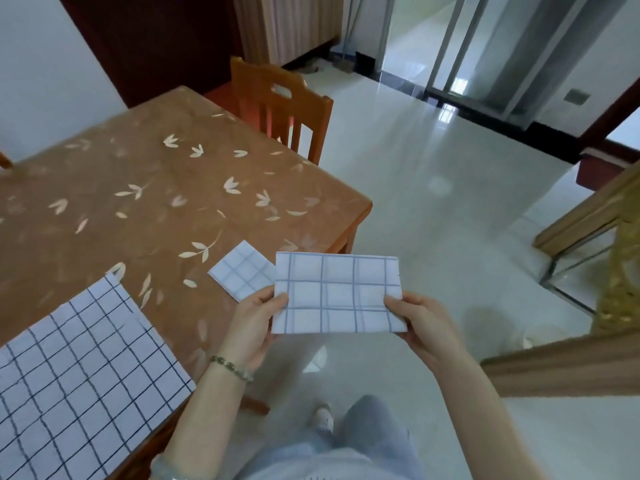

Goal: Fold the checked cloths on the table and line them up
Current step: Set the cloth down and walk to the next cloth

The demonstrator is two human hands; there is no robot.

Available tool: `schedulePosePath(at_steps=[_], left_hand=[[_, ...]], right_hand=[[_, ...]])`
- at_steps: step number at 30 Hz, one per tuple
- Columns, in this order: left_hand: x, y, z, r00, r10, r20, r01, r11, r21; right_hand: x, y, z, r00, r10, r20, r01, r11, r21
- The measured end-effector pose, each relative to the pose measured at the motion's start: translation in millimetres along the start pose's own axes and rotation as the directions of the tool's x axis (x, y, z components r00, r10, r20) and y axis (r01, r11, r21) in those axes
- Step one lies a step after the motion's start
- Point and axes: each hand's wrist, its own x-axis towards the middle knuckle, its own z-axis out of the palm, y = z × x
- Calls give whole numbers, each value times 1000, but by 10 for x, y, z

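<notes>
I hold a folded white cloth with pale blue checks (337,294) flat in the air, off the table's right corner and over the floor. My left hand (254,327) pinches its left edge and my right hand (420,325) pinches its right edge. A smaller folded blue-checked cloth (240,270) lies on the brown leaf-patterned table (138,202) near that corner, just left of the held one. A large unfolded white cloth with dark checks (79,379) lies spread at the table's near left edge.
A wooden chair (282,105) stands at the table's far right side. Pale tiled floor (433,174) stretches to the right. A wooden rail (561,368) and a gold-coloured frame (620,271) stand close on my right. My legs and one shoe show below.
</notes>
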Motion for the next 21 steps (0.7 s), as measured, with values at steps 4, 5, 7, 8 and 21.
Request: schedulePosePath(at_steps=[4,5,7,8,21], left_hand=[[351,142,70,995,-13,-100,9,999,-38],[461,163,82,990,-22,-140,15,999,-47],[640,190,108,981,-36,-191,22,997,-72],[737,209,130,976,-41,-215,22,996,-90],[1677,298,770,806,-210,-553,-64,898,-435]], right_hand=[[509,-309,97,997,37,74,-35,999,-37],[679,-386,122,994,54,99,-48,997,-61],[960,-522,175,986,88,140,-73,991,-108],[1115,-594,204,981,103,161,-82,988,-133],[3080,-1608,796,862,191,470,198,728,-657]])
